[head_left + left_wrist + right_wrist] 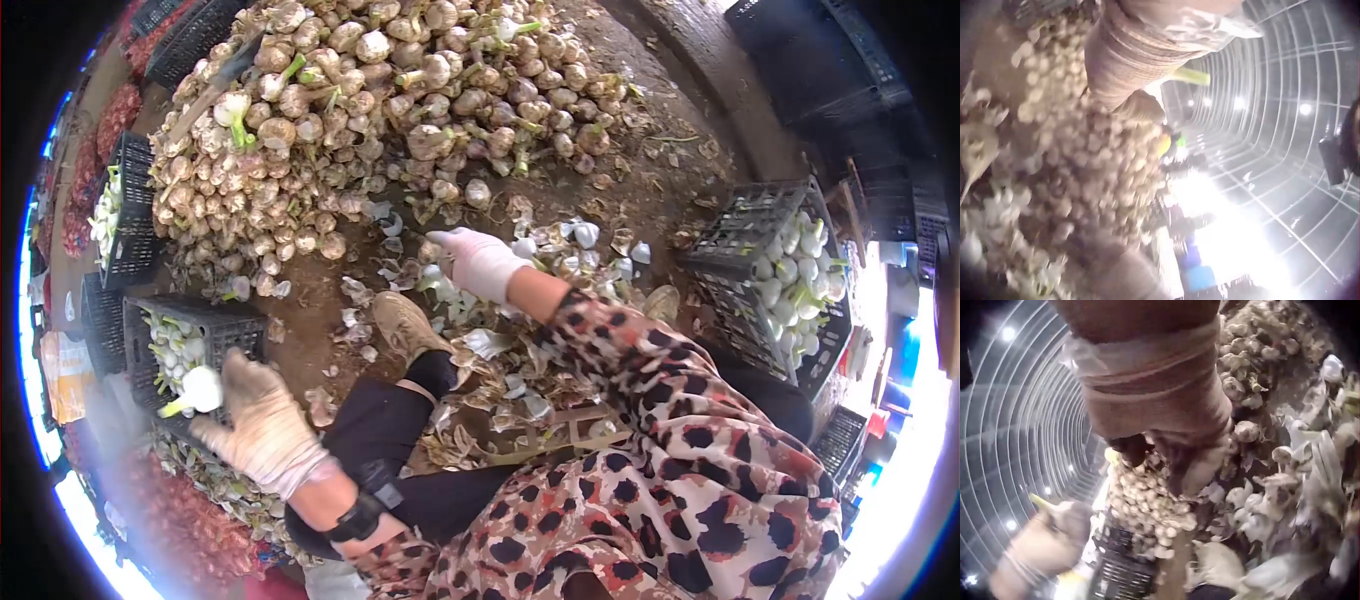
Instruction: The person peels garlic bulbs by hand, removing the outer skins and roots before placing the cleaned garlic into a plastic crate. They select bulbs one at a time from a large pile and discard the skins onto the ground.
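My left hand (265, 425), in a pale glove, pinches a clean white garlic bulb (203, 389) with a short green stem between thumb and fingers, beside a black crate (245, 318). The right wrist view also shows this left hand (1044, 547) with the bulb's stem pointing up. My gloved right hand (482, 265) reaches forward over the littered floor, its fingers extended, with a brownish unpeeled bulb (430, 252) right at the fingertips. A large heap of unpeeled garlic (380, 110) lies ahead.
Peeled white bulbs (180, 350) fill part of the left crate. On the right stands a tilted black crate (725, 240) of white bulbs (798, 275). Loose skins (485, 345) cover the floor around my shoe (405, 325). Another crate (135, 205) stands farther left.
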The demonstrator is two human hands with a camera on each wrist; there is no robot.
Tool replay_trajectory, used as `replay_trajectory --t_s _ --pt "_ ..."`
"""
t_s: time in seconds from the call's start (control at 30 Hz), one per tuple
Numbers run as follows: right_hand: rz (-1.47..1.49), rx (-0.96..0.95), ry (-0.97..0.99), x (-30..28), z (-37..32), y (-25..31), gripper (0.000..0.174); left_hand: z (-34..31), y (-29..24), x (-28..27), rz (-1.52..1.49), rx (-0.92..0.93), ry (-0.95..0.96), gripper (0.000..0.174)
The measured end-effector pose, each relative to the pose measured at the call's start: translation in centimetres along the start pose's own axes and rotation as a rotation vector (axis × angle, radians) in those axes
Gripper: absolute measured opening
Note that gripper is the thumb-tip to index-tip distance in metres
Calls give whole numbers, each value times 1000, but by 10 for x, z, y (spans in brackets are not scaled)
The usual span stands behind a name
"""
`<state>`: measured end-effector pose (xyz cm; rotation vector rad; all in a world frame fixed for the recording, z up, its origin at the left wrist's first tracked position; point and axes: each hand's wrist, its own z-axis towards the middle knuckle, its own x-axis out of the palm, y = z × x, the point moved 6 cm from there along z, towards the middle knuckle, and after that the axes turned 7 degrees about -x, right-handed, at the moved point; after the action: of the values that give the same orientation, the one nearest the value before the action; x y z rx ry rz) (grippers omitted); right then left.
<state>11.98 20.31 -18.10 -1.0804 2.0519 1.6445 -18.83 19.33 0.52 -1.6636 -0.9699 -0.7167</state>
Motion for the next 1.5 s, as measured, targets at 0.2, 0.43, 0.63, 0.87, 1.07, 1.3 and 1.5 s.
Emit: replay_trajectory --t_s 0.2,0.43,0.63,0.87,1.07,1.3,1.5 --pt "-432 57 290 69 83 -27 56 -7 43 -25 183 -162 -21 41" --pt "49 -259 -90 9 -18 36 42 -25 199 -70 559 -507 -468 46" --pt "910 60 -185 -29 -121 48 51 -43 200 -16 770 -475 -123 51" --pt "974 25 -345 -49 -157 58 45 -76 205 30 1259 202 312 73" --pt "1138 -40 -307 -56 -183 68 47 -96 202 35 1286 203 528 77" --pt "1312 -132 -168 -65 -207 93 36 -121 192 52 1398 284 535 71" --pt "1305 -170 -123 -68 -220 91 31 -127 192 55 1149 17 431 70"
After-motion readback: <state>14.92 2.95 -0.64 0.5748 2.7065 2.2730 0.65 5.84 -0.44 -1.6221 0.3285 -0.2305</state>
